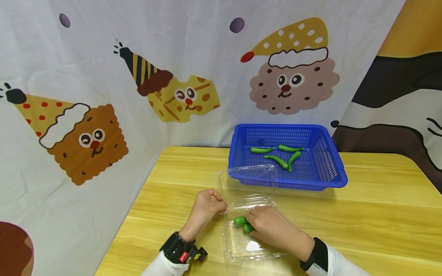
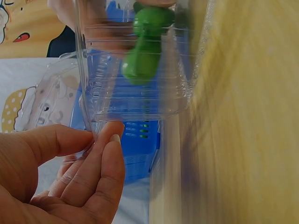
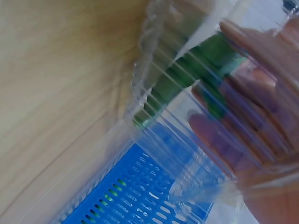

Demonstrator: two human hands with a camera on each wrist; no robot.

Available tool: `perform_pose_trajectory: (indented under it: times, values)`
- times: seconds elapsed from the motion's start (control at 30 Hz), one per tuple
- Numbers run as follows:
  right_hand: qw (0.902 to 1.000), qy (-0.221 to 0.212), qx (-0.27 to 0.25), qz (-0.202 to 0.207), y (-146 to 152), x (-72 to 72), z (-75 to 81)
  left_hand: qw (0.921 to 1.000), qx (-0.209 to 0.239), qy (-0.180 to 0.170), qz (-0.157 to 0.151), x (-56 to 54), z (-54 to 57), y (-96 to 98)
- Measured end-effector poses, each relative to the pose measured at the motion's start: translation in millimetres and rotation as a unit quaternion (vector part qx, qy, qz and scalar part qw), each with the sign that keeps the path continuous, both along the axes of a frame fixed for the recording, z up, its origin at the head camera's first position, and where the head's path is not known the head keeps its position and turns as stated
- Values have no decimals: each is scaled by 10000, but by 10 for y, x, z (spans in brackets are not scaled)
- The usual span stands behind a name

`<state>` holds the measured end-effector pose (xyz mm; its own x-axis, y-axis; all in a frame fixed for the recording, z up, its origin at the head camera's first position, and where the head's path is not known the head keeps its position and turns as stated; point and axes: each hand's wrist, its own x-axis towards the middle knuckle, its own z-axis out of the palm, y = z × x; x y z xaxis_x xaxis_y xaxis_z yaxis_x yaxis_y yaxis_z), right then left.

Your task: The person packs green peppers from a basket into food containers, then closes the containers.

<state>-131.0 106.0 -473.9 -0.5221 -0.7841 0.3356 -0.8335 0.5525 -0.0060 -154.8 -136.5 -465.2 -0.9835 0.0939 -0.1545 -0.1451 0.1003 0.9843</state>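
A clear plastic clamshell box [image 1: 238, 247] lies on the wooden table with its lid raised toward the back. Beside the hinge, my left hand [image 1: 205, 209] pinches the box's left edge between thumb and fingers [image 2: 112, 158]. My right hand [image 1: 272, 226] reaches down into the box, its fingers curled at the green peppers [image 1: 239, 220] lying there. Through the ribbed plastic wall in the right wrist view, a long green pepper [image 3: 170, 81] shows against those fingers. The right palm hides part of the peppers in the head view.
Behind the box stands a blue plastic basket [image 1: 340, 178], overlapped by the raised lid in the head view. Several green peppers [image 1: 261, 150] lie inside it. A printed cloth [image 1: 193, 38] hangs along the table's back and left side.
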Motion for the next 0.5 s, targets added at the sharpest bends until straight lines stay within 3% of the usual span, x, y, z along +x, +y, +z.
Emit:
perform_pose_trajectory:
  times: [0.5]
  values:
    - [9966,700,418,76,-23,7,-28,10000,-52,41,-4,5,0,-8]
